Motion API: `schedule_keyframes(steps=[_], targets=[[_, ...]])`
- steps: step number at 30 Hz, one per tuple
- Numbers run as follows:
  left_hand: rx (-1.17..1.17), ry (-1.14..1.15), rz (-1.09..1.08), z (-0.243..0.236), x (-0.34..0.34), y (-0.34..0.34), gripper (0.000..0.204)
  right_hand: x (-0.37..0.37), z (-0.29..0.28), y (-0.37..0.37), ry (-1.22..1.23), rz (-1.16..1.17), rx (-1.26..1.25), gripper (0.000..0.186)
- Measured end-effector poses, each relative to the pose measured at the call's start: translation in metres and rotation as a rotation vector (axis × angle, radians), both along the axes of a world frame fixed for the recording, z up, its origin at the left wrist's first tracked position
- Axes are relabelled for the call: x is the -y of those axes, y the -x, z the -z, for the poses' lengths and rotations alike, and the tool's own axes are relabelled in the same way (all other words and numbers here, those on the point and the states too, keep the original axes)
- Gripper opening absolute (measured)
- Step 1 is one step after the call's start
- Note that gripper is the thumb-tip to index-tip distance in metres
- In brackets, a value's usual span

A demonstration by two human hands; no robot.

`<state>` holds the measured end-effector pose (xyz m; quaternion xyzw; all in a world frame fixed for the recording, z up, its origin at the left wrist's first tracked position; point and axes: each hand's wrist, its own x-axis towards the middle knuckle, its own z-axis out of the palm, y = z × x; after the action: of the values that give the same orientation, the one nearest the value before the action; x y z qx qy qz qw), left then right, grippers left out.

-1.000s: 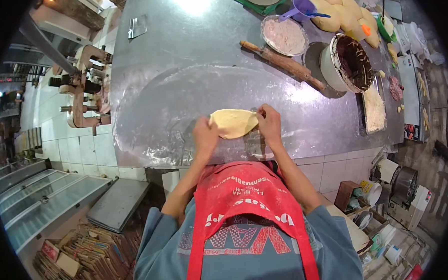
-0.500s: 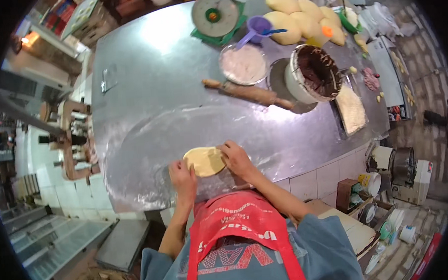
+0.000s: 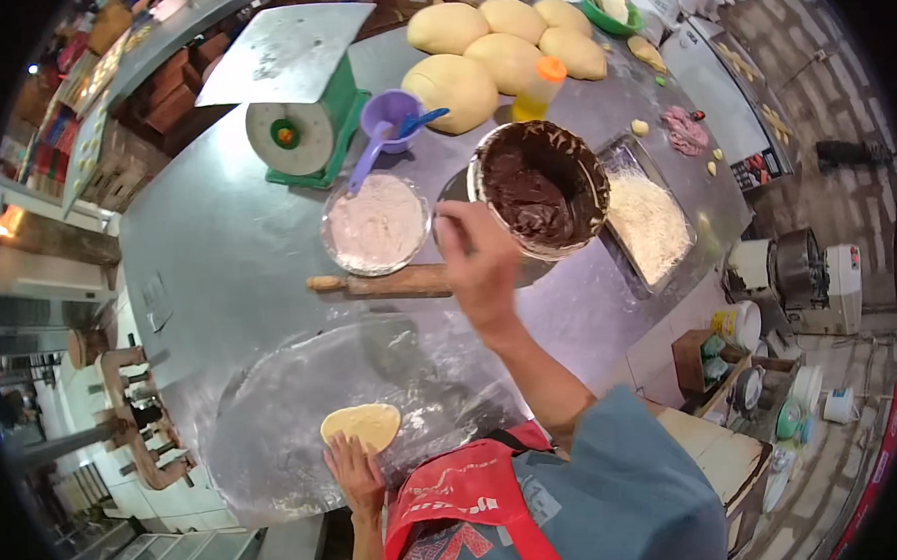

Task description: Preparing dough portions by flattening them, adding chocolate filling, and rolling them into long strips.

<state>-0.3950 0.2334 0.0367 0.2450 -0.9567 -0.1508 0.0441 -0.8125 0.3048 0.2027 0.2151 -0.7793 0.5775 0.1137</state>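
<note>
A flat oval of pale yellow dough (image 3: 361, 427) lies on the floured near part of the metal table. My left hand (image 3: 355, 472) rests with fingers stretched out on its near edge. My right hand (image 3: 480, 264) is raised over the rolling pin (image 3: 399, 281), between a tray of flour (image 3: 378, 223) and a bucket of dark chocolate-coloured paste (image 3: 540, 191). Motion smears its fingers, so I cannot make out whether they hold anything. The hand hides the pin's right end and part of the bucket's near left side.
Behind the flour stand a purple dipper (image 3: 391, 117) and a green scale (image 3: 302, 136). Several large dough balls (image 3: 450, 92) and a bottle with an orange cap (image 3: 538, 91) sit at the back. Right of the bucket is a metal tray of pale crumbs (image 3: 649, 226).
My right hand has let go of the dough and moved up and forward to the rolling pin and bucket. My left hand stays at the dough. The view has shifted.
</note>
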Motion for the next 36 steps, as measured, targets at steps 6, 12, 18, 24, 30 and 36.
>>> schedule_keyframes(steps=[6,12,18,24,30,36], targets=[[-0.129,-0.047,-0.077,-0.013,0.000,0.040,0.041,-0.125,0.018,0.087,-0.469,0.271,-0.207,0.010],[-0.214,-0.169,-0.118,-0.017,0.021,0.082,0.046,-0.154,0.054,0.150,-1.219,-0.142,-0.198,0.011],[-0.122,-0.192,-0.262,-0.020,0.020,0.086,0.041,-0.154,0.048,0.162,-1.439,-0.364,-0.232,0.011],[-0.276,-0.257,-0.337,-0.025,0.001,0.082,0.031,-0.157,0.038,0.166,-1.205,-0.199,-0.226,0.008],[-0.227,-0.234,-0.410,-0.030,-0.001,0.080,0.012,-0.122,0.048,0.159,-0.980,-0.006,-0.144,0.009],[-0.209,-0.231,-0.474,-0.017,0.001,0.058,0.005,-0.105,0.083,0.169,-0.816,-0.100,-0.047,0.013]])
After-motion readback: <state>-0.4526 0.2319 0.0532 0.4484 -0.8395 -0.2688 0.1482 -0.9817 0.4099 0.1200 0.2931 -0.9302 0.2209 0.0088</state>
